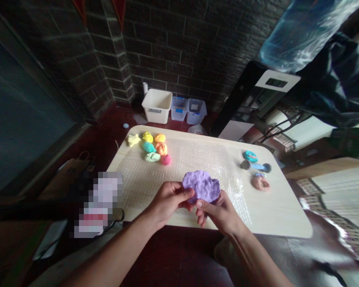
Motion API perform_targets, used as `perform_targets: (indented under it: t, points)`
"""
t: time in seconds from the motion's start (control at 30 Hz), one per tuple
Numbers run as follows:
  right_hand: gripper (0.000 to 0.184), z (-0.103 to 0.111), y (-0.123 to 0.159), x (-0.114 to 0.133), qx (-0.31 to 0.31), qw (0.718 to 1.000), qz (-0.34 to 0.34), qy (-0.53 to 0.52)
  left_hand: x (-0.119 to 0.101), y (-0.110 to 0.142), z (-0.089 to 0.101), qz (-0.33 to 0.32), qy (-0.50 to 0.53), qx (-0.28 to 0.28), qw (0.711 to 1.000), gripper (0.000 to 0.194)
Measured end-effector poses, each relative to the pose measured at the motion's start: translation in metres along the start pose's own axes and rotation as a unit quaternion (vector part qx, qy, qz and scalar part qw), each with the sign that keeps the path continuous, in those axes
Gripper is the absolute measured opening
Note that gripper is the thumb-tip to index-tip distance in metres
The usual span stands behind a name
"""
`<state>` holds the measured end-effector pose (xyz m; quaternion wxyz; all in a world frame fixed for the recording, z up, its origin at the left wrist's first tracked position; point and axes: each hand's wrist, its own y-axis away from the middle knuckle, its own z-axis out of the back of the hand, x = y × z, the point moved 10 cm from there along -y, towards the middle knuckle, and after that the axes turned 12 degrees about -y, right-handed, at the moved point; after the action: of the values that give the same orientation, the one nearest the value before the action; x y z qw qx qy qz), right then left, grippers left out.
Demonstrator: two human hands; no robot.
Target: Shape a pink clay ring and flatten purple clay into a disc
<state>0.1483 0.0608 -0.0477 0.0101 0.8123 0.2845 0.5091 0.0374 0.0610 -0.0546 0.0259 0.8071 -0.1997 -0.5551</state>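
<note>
A flattened, lumpy sheet of purple modelling clay (202, 184) is held up above the near edge of the table. My left hand (170, 201) pinches its left side, thumb on top and fingers beneath. On the right, my right hand (217, 209) grips the lower right edge, its thumb pressed on the surface. Bubble wrap (191, 159) lies under both hands on the pale table (284, 211). Behind the wrists nothing else is touched.
Several clay lumps, including a pink one (166, 160) and a teal one (149, 147), sit at the table's far left. At right lie a teal clay disc (251, 156), a dumbbell-shaped piece (256, 166) and a pinkish ring (261, 183). Bins (157, 105) stand by the wall.
</note>
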Motion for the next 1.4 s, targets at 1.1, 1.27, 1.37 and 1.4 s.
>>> perform_targets:
  t: [1.1, 1.27, 1.37, 1.4]
  points:
    - [0.035, 0.018, 0.000, 0.014, -0.037, 0.991, 0.089, 0.091, 0.006, -0.006, 0.010, -0.019, -0.121, -0.034, 0.992, 0.045]
    - [0.035, 0.014, 0.002, 0.014, -0.038, 0.993, 0.072, 0.089, 0.008, -0.005, 0.009, -0.026, -0.158, -0.029, 0.987, 0.038]
    - [0.036, 0.014, 0.001, 0.014, -0.044, 0.994, 0.065, 0.076, 0.007, -0.004, 0.008, -0.020, -0.158, -0.026, 0.987, 0.032]
    - [0.037, 0.014, 0.001, 0.013, -0.042, 0.994, 0.060, 0.078, 0.006, -0.004, 0.008, -0.024, -0.165, -0.027, 0.986, 0.030]
